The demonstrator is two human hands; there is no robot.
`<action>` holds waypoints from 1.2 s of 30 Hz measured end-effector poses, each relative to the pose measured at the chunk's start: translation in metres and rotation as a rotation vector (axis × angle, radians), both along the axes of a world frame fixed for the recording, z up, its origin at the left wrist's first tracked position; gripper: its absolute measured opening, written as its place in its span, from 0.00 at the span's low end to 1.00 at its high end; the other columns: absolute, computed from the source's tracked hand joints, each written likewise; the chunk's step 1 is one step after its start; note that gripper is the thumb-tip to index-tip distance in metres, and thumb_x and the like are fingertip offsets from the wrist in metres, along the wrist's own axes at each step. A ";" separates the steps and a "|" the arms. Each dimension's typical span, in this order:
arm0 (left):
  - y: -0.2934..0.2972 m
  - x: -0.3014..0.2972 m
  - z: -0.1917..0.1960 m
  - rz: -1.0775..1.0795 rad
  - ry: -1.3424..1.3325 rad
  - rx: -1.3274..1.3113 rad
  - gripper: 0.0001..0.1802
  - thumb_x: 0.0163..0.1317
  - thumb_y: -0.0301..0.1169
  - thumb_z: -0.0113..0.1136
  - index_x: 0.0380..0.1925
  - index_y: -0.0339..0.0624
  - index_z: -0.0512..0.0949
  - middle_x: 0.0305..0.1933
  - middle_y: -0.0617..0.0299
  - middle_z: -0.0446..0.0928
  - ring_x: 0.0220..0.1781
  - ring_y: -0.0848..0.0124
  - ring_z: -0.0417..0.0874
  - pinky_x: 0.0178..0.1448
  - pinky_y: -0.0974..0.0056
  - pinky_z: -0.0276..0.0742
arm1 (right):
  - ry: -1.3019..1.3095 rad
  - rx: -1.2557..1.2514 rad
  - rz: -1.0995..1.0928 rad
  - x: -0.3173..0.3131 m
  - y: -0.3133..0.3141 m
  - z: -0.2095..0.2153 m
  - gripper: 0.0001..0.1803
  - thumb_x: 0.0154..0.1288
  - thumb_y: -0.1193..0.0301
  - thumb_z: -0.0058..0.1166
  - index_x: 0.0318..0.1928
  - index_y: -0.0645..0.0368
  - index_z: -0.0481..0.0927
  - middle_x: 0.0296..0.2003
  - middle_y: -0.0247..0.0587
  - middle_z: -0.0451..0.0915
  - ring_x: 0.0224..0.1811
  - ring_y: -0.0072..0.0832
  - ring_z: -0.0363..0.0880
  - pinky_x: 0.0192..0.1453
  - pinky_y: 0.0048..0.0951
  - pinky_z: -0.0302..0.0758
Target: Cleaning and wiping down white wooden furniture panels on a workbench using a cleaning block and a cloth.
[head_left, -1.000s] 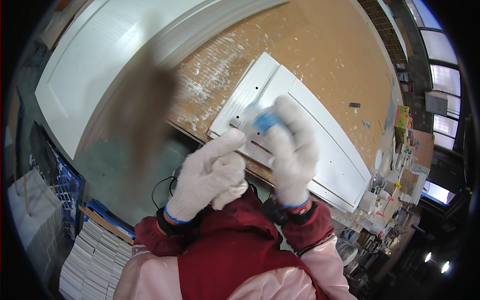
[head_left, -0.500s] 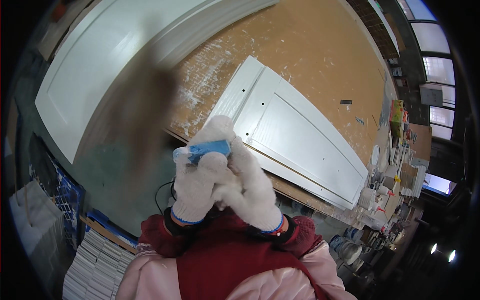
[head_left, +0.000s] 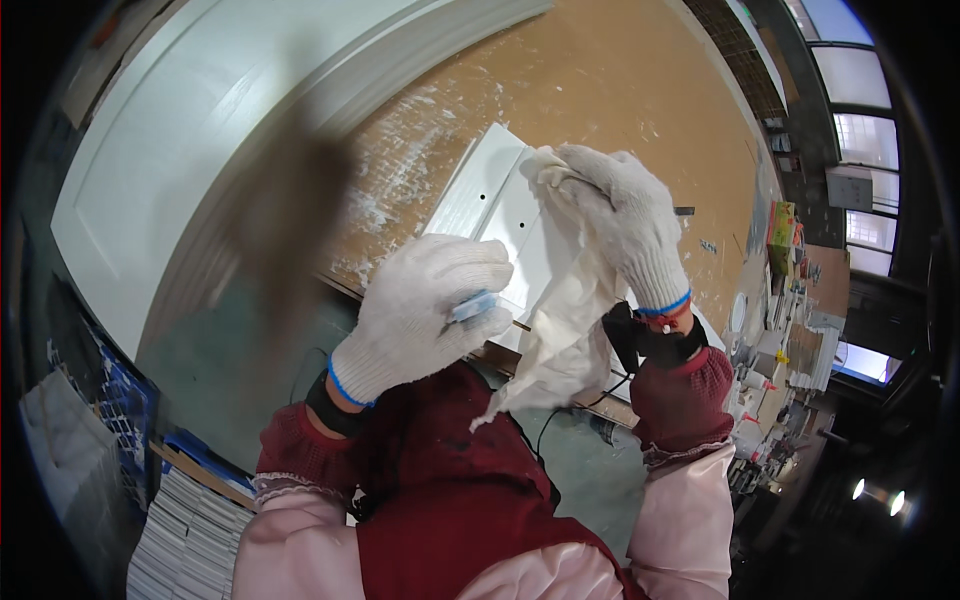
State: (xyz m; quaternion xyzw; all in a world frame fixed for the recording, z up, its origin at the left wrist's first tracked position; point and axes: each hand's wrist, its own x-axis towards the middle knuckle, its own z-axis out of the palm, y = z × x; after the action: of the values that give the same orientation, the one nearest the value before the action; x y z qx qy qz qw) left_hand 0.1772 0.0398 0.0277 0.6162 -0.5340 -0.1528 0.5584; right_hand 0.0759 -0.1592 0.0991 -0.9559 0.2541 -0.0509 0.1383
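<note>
My left hand, in a white knit glove, is closed around a small blue block; only its end shows between the fingers and thumb, so its exact kind is unclear. My gloved right hand is raised to the right of it, pinching a crumpled cream cloth by the top. The cloth hangs down past the table's near edge. Behind both hands lies a white door-like panel with small dark holes, largely covered by the cloth and hands. Neither hand appears to press on the panel.
A large white panel takes up the left side, partly behind a dark blur. The brown worktable is smeared with white paint and holds a small dark piece. Bottles and containers crowd the right. Stacked white strips stand lower left.
My hands, together before, have parted. The right one has moved up and right, and the cloth now hangs loose from it. The left keeps the blue block, now mostly covered by its fingers.
</note>
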 end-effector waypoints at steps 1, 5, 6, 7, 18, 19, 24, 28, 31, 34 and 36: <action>-0.003 0.001 -0.003 0.007 0.007 0.004 0.16 0.46 0.33 0.70 0.36 0.40 0.81 0.43 0.57 0.82 0.48 0.58 0.81 0.53 0.59 0.76 | 0.007 0.004 0.007 0.005 0.001 -0.002 0.15 0.63 0.63 0.53 0.49 0.45 0.82 0.34 0.45 0.80 0.37 0.40 0.80 0.41 0.35 0.76; -0.012 0.006 -0.006 -0.043 -0.038 0.084 0.15 0.47 0.35 0.69 0.34 0.42 0.81 0.42 0.59 0.82 0.44 0.58 0.81 0.50 0.59 0.75 | 0.145 -0.103 0.058 0.023 0.005 -0.011 0.11 0.62 0.62 0.53 0.43 0.46 0.80 0.34 0.44 0.79 0.37 0.41 0.81 0.40 0.38 0.77; -0.013 0.007 -0.005 -0.066 -0.073 0.123 0.15 0.48 0.36 0.68 0.34 0.42 0.81 0.41 0.60 0.82 0.43 0.58 0.81 0.48 0.58 0.75 | 0.176 -0.160 0.085 0.026 0.006 -0.013 0.09 0.62 0.63 0.53 0.42 0.47 0.80 0.33 0.44 0.79 0.35 0.42 0.81 0.38 0.38 0.77; -0.013 0.007 -0.003 -0.069 -0.066 0.124 0.15 0.48 0.36 0.68 0.34 0.42 0.81 0.41 0.60 0.82 0.43 0.58 0.81 0.48 0.58 0.75 | 0.184 -0.158 0.083 0.029 0.008 -0.011 0.09 0.62 0.63 0.53 0.42 0.47 0.80 0.33 0.44 0.79 0.35 0.42 0.81 0.38 0.38 0.77; -0.017 0.007 -0.002 -0.045 0.016 0.204 0.12 0.53 0.38 0.63 0.35 0.45 0.79 0.30 0.57 0.78 0.35 0.57 0.79 0.42 0.54 0.74 | 0.486 -0.454 0.223 0.033 0.006 -0.004 0.08 0.61 0.69 0.48 0.42 0.47 0.74 0.29 0.43 0.77 0.28 0.41 0.82 0.27 0.39 0.78; -0.016 0.007 -0.003 -0.050 0.021 0.204 0.12 0.53 0.38 0.63 0.35 0.45 0.79 0.30 0.57 0.78 0.35 0.57 0.79 0.42 0.54 0.74 | 0.433 -0.473 0.188 0.034 0.009 -0.006 0.09 0.61 0.69 0.48 0.43 0.47 0.74 0.29 0.43 0.77 0.28 0.41 0.82 0.27 0.39 0.77; -0.015 0.006 -0.003 -0.008 -0.002 0.192 0.13 0.50 0.35 0.66 0.34 0.42 0.79 0.35 0.56 0.81 0.35 0.55 0.79 0.41 0.55 0.73 | 0.420 -0.560 0.237 0.025 0.004 -0.012 0.10 0.61 0.70 0.48 0.44 0.50 0.73 0.29 0.44 0.77 0.28 0.41 0.82 0.26 0.38 0.77; -0.016 0.003 -0.007 0.029 0.038 0.118 0.11 0.52 0.38 0.63 0.32 0.45 0.78 0.28 0.56 0.78 0.34 0.56 0.79 0.41 0.53 0.73 | 0.398 -0.570 0.316 0.022 -0.007 -0.008 0.13 0.60 0.71 0.48 0.47 0.53 0.72 0.29 0.44 0.77 0.26 0.40 0.82 0.24 0.37 0.77; -0.016 0.007 0.000 -0.041 0.030 0.204 0.11 0.52 0.38 0.64 0.31 0.45 0.78 0.27 0.56 0.78 0.34 0.55 0.79 0.40 0.53 0.73 | 0.451 -0.616 0.240 0.022 0.002 -0.019 0.13 0.61 0.70 0.48 0.47 0.51 0.74 0.29 0.43 0.77 0.26 0.41 0.82 0.24 0.38 0.77; -0.015 0.012 0.001 -0.023 0.054 0.184 0.12 0.51 0.38 0.65 0.31 0.43 0.80 0.26 0.54 0.77 0.33 0.53 0.79 0.39 0.54 0.74 | 0.426 -0.551 0.248 0.018 -0.012 -0.009 0.12 0.61 0.68 0.48 0.46 0.46 0.75 0.30 0.43 0.78 0.28 0.42 0.82 0.28 0.39 0.77; -0.013 0.011 -0.002 -0.017 0.129 0.160 0.12 0.52 0.38 0.66 0.33 0.43 0.80 0.27 0.55 0.77 0.33 0.56 0.79 0.39 0.57 0.74 | 0.381 -0.475 0.194 0.009 -0.013 0.002 0.10 0.61 0.67 0.49 0.43 0.43 0.76 0.30 0.42 0.77 0.30 0.42 0.81 0.29 0.38 0.76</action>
State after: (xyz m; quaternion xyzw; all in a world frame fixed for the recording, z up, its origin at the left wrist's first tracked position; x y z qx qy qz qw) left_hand 0.1885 0.0266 0.0253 0.6431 -0.4883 -0.2391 0.5393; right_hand 0.0845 -0.1721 0.1010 -0.9736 0.1640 0.0847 -0.1344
